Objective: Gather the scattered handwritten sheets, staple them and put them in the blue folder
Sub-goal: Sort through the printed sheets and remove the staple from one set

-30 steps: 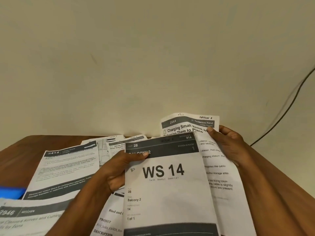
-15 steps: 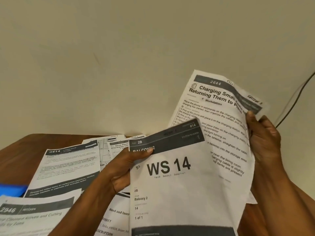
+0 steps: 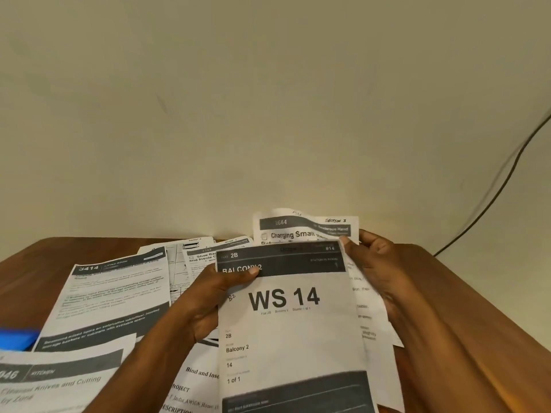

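My left hand grips the left edge of a printed sheet headed "WS 14", held above the table. Behind it sits a second sheet titled "Charging Small", with handwriting at its top; my right hand holds its right side. Both sheets overlap as one bundle in front of me. More sheets lie spread on the table to the left: one numbered 3414, a kitchen sheet, and a shoe rack sheet. A corner of the blue folder shows at the far left. No stapler is visible.
The brown wooden table butts against a beige wall. A dark cable runs down the wall at the right. Another sheet with "Bind and Insert" text lies under my left forearm.
My right hand has brought the "Charging Small" sheet down from its raised position and tucked it back behind the "WS 14" sheet. My left hand has barely moved.
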Demonstrator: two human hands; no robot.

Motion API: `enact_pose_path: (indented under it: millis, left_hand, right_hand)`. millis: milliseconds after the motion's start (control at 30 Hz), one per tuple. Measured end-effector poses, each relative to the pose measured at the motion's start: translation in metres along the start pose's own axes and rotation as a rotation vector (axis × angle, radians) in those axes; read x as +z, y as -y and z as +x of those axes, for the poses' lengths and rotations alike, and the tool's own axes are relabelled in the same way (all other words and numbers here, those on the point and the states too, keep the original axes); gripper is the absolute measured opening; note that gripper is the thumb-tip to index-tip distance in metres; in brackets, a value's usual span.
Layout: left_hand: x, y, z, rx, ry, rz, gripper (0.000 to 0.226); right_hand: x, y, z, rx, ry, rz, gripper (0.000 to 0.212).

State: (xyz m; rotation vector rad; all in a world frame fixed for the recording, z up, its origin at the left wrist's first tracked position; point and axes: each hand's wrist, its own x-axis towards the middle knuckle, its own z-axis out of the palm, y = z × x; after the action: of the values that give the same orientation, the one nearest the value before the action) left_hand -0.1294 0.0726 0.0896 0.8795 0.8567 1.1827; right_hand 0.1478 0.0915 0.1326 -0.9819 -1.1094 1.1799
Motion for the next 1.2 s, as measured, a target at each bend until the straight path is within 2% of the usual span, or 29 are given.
enact_pose_path:
  millis: [333,567,600,700,767,900,1067,1133,1200]
  left_hand:
    - [-0.002,0.001,0.003,0.087,-0.099,0.002,0.058]
    - [0.002,0.0,0.004,0.174,-0.225,0.065,0.045]
    - [0.002,0.0,0.004,0.182,-0.242,0.07,0.042]
    - [0.003,-0.002,0.004,0.211,-0.275,0.087,0.036]
    - [0.005,-0.002,0.003,0.231,-0.279,0.1,0.035]
    - [0.007,0.0,0.005,0.272,-0.264,0.105,0.036]
    - [0.006,-0.003,0.006,0.332,-0.244,0.078,0.077]
    - [0.007,-0.003,0.005,0.32,-0.223,0.06,0.074]
    - [0.007,-0.003,0.004,0.298,-0.239,0.038,0.062]
  right_hand:
    - [0.014,-0.01,-0.005,-0.078,0.086,-0.119,0.025]
    - [0.019,-0.009,-0.004,-0.028,0.108,-0.132,0.058]
    - [0.019,-0.009,-0.003,-0.023,0.117,-0.176,0.058]
    - [0.02,-0.009,-0.005,-0.09,0.168,-0.295,0.024]
    - [0.018,-0.014,-0.003,-0.107,0.184,-0.361,0.01]
    - [0.019,-0.022,-0.004,-0.099,0.154,-0.429,0.015]
    - [0.019,-0.022,-0.005,-0.011,0.18,-0.396,0.016]
    - [0.019,-0.022,-0.005,0.037,0.192,-0.376,0.023]
    - [0.017,-0.024,-0.004,0.075,0.202,-0.381,0.035]
